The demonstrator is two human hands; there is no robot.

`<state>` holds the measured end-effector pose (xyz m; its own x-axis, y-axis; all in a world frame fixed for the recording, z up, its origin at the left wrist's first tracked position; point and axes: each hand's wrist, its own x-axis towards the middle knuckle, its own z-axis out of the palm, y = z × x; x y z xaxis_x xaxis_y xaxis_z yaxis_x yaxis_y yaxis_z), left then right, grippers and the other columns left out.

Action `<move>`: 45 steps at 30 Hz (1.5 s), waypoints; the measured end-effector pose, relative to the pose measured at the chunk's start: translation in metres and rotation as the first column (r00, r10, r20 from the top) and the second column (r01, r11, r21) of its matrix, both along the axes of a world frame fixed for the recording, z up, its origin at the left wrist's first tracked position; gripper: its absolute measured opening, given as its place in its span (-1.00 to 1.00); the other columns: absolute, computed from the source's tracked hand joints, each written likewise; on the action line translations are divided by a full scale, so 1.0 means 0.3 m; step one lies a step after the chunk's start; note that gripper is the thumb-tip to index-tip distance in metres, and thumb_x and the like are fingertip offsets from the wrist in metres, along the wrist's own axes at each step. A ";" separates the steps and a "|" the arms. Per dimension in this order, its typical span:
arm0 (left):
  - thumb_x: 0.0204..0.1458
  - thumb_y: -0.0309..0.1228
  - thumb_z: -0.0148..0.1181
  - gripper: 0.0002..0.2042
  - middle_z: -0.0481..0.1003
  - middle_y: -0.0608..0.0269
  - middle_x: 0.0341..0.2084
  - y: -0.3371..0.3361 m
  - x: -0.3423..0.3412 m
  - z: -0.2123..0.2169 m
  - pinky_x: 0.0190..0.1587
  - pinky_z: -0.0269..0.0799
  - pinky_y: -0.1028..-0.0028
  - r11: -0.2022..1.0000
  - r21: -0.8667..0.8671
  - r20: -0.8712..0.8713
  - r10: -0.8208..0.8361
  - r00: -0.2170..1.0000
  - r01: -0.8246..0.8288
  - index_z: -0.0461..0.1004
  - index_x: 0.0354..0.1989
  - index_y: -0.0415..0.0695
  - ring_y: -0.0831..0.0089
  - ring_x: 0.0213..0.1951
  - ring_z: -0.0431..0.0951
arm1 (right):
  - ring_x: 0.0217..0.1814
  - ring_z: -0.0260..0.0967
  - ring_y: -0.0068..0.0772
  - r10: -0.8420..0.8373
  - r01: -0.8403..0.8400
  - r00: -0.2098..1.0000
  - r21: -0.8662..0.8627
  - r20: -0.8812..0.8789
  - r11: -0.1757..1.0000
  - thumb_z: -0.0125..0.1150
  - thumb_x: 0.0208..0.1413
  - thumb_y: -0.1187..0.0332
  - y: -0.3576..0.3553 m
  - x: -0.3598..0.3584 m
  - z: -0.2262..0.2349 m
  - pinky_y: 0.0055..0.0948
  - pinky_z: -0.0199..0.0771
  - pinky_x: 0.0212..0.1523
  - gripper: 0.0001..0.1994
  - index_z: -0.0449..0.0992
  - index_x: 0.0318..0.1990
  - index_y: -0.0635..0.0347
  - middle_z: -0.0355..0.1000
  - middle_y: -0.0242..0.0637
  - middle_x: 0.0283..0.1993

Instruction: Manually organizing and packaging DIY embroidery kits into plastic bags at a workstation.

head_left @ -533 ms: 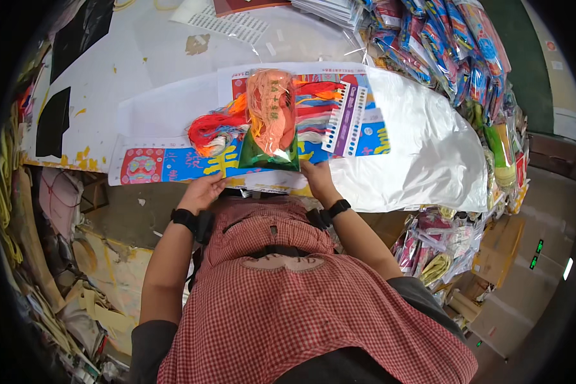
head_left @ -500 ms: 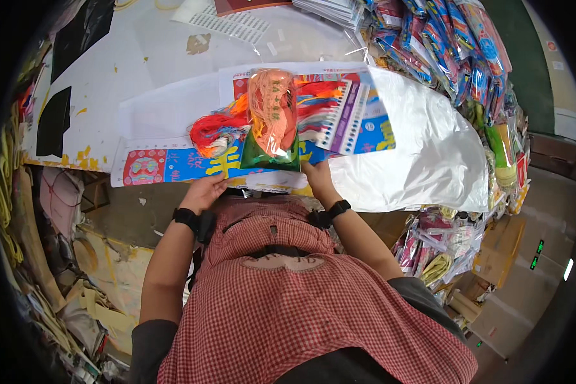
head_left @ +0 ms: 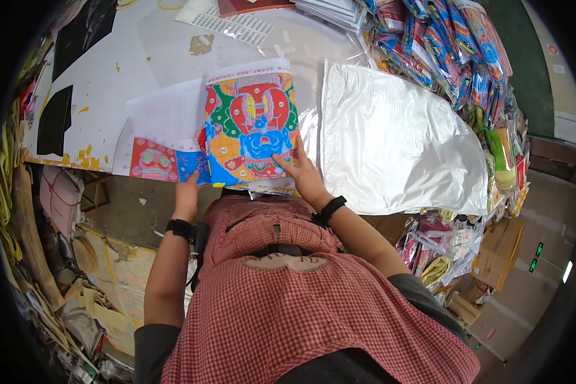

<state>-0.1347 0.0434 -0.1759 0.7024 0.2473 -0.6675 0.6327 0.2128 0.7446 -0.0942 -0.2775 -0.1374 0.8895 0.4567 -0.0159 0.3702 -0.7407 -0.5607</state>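
A colourful printed stitching sheet [head_left: 249, 128] lies folded over at the table's front edge, its patterned flap facing up. Red thread [head_left: 202, 139] peeks out at the fold's left side; the rest of the thread is hidden underneath. My right hand [head_left: 307, 179] is open on the flap's lower right corner, thumb and fingers spread. Along the front edge, left of the flap, my left hand [head_left: 187, 195] pinches the sheet's lower layer, some of its fingers hidden below. Pale paper [head_left: 163, 109] extends behind the sheet's left part.
A shiny white plastic bag [head_left: 397, 141] lies flat to the right. Several packed kits in clear bags [head_left: 441, 45] are heaped at the far right. White papers [head_left: 329, 13] and a sheet of small labels [head_left: 227, 22] lie at the back. Black patches [head_left: 56, 121] mark the table's left side.
The sheet's right part has been folded leftward over the threads, perforated card and bagged orange skein, hiding them. My right hand has moved onto the flap; my left hand has shifted slightly left.
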 end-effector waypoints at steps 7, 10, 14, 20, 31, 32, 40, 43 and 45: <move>-0.07 -0.60 -0.08 -0.37 -0.14 -0.18 0.22 -0.173 0.041 0.206 0.03 0.24 0.12 -0.015 0.935 -0.189 -0.866 0.464 0.354 0.06 0.22 0.21 -0.15 0.10 0.17 | 0.11 0.20 0.11 0.110 -0.125 0.953 -0.037 -0.283 0.991 0.10 -0.13 0.46 -0.061 0.070 0.022 -0.25 0.32 0.05 -0.45 0.30 0.11 -0.17 -0.44 0.15 0.34; -0.04 -0.60 -0.10 -0.37 -0.18 -0.21 0.22 -0.203 0.043 0.153 0.02 0.24 0.07 -0.115 0.942 -0.264 -0.835 0.482 0.315 0.06 0.21 0.31 -0.27 0.10 0.12 | 0.30 -0.07 0.09 0.325 -0.301 0.927 0.143 -0.188 0.943 0.38 -0.32 0.07 -0.056 0.099 0.079 -0.17 0.09 0.21 -0.23 0.25 0.14 0.09 -0.54 0.08 0.35; -0.04 -0.61 -0.12 -0.39 -0.17 -0.22 0.22 -0.204 0.042 0.138 0.02 0.24 0.05 -0.156 0.933 -0.307 -0.816 0.490 0.326 0.08 0.20 0.31 -0.29 0.10 0.10 | 0.26 0.05 -0.08 0.112 0.300 0.610 0.360 -0.784 0.883 0.28 -0.17 0.10 -0.032 0.130 0.167 -0.17 0.14 0.17 -0.39 0.36 -0.01 0.37 -0.34 -0.05 0.35; -0.19 -0.59 0.11 -0.29 -0.22 -0.22 0.23 -0.166 0.030 0.162 0.05 0.26 0.25 0.340 0.831 -0.012 -0.780 0.626 0.440 0.04 0.22 0.09 -0.12 0.12 0.15 | -0.06 0.31 -0.07 -0.232 0.340 0.855 0.163 -0.464 0.926 0.14 -0.07 0.22 -0.046 0.088 0.017 -0.29 0.32 -0.09 -0.68 0.49 -0.40 0.41 0.25 0.02 0.04; -0.30 -0.27 0.36 -0.14 -0.36 -0.26 0.23 -0.162 -0.003 0.215 0.18 0.01 0.15 0.163 0.802 -0.049 -0.941 0.336 0.575 0.01 0.24 0.00 -0.14 0.24 -0.14 | -0.24 0.37 0.01 -0.414 0.317 0.849 -0.309 -0.329 0.896 0.08 -0.04 0.04 -0.080 0.171 0.036 -0.21 0.35 -0.23 -0.59 0.51 -0.39 0.30 0.37 0.04 -0.30; -0.27 -0.23 0.34 -0.17 -0.36 -0.28 0.23 -0.168 -0.004 0.202 0.19 -0.05 0.12 0.154 0.815 -0.054 -0.940 0.337 0.558 0.02 0.23 0.00 -0.16 0.25 -0.19 | -0.24 0.37 0.01 -0.414 0.317 0.849 -0.310 -0.329 0.896 0.08 -0.04 0.04 -0.081 0.175 0.023 -0.21 0.35 -0.23 -0.59 0.51 -0.39 0.30 0.37 0.04 -0.30; -0.25 -0.23 0.33 -0.15 -0.35 -0.34 0.21 -0.199 -0.041 0.098 0.19 -0.09 0.08 0.085 0.888 -0.120 -0.906 0.405 0.453 -0.03 0.25 -0.04 -0.25 0.23 -0.20 | -0.31 0.41 -0.01 -0.401 0.277 0.810 -0.324 -0.428 0.905 0.13 -0.13 0.06 -0.070 0.206 0.003 -0.19 0.40 -0.26 -0.63 0.53 -0.42 0.24 0.44 -0.02 -0.41; -0.28 -0.20 0.35 -0.13 -0.34 -0.35 0.21 -0.210 -0.037 0.105 0.19 -0.11 0.03 0.052 0.868 -0.179 -0.895 0.408 0.494 -0.02 0.24 -0.03 -0.25 0.23 -0.21 | -0.30 0.40 -0.01 -0.369 0.238 0.836 -0.336 -0.406 0.911 0.14 -0.14 0.08 -0.067 0.212 -0.003 -0.20 0.40 -0.26 -0.64 0.52 -0.44 0.25 0.43 0.00 -0.40; -0.31 -0.19 0.36 -0.12 -0.34 -0.35 0.21 -0.211 -0.038 0.099 0.19 -0.12 0.01 0.030 0.860 -0.210 -0.889 0.406 0.509 -0.01 0.24 -0.02 -0.25 0.23 -0.22 | -0.29 0.40 -0.01 -0.353 0.219 0.847 -0.344 -0.397 0.913 0.14 -0.15 0.08 -0.068 0.214 -0.002 -0.20 0.40 -0.26 -0.64 0.52 -0.45 0.25 0.43 0.00 -0.40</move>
<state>-0.1461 -0.0198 -0.1461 0.9177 -0.3127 -0.2449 -0.1994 -0.8960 0.3968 -0.0301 -0.2978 -0.1379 0.8461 0.1001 -0.5236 -0.1197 -0.9214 -0.3696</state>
